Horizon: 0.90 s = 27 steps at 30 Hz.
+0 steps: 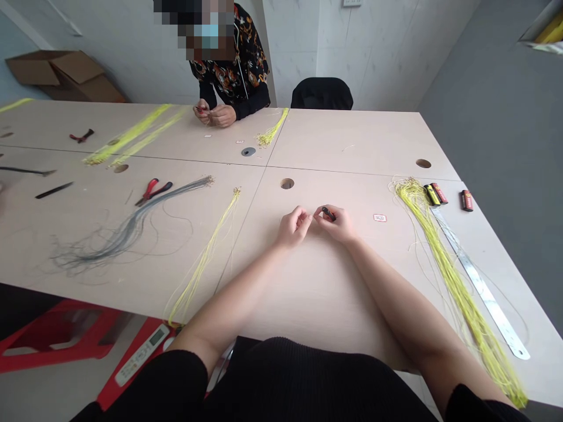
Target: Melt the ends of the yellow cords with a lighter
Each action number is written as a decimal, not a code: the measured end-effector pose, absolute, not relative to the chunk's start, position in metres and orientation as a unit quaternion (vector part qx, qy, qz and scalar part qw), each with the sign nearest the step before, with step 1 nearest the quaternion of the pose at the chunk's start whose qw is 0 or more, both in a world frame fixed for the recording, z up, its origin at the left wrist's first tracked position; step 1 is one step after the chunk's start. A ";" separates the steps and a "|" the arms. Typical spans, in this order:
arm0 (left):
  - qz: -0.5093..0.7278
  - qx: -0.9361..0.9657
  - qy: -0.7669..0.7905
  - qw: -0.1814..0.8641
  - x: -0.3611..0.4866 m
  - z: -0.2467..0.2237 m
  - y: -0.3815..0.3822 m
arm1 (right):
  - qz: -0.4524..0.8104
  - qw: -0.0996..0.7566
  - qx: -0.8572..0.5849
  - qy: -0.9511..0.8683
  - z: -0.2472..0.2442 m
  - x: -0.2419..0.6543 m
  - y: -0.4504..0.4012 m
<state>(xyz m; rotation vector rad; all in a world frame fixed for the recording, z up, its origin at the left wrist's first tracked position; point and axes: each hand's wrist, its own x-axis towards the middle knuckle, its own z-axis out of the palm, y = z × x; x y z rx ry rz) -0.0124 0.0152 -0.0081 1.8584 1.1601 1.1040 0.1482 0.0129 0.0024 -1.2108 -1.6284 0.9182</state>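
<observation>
My left hand is closed in a pinch over the table, thumb and finger pressed together. Whatever it may hold is too fine to make out. Beside it, fingertips almost touching, my right hand is curled around a short dark cylindrical object, whose kind is hidden by the fingers. A thin bundle of yellow wires lies left of my forearms. A thicker bundle of yellow wires runs along the right side, next to a steel ruler.
Batteries and a small label lie to the right. Leftward are grey wires, red-handled pliers and a black pen-like tool. Across the table, a co-worker's hands are together. A remote control rests on a red stool.
</observation>
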 end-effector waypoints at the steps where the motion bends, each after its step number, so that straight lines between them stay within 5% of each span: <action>1: 0.421 0.710 0.443 0.349 -0.013 -0.008 0.015 | 0.355 0.443 -0.488 -0.663 0.001 0.148 0.012; 11: 0.435 0.681 0.448 0.383 -0.012 -0.002 0.013 | 0.223 0.446 -0.451 -0.740 -0.014 0.147 0.015; 27: 0.462 0.673 0.446 0.367 -0.013 -0.008 0.020 | 0.183 0.460 -0.436 -0.752 -0.015 0.146 0.014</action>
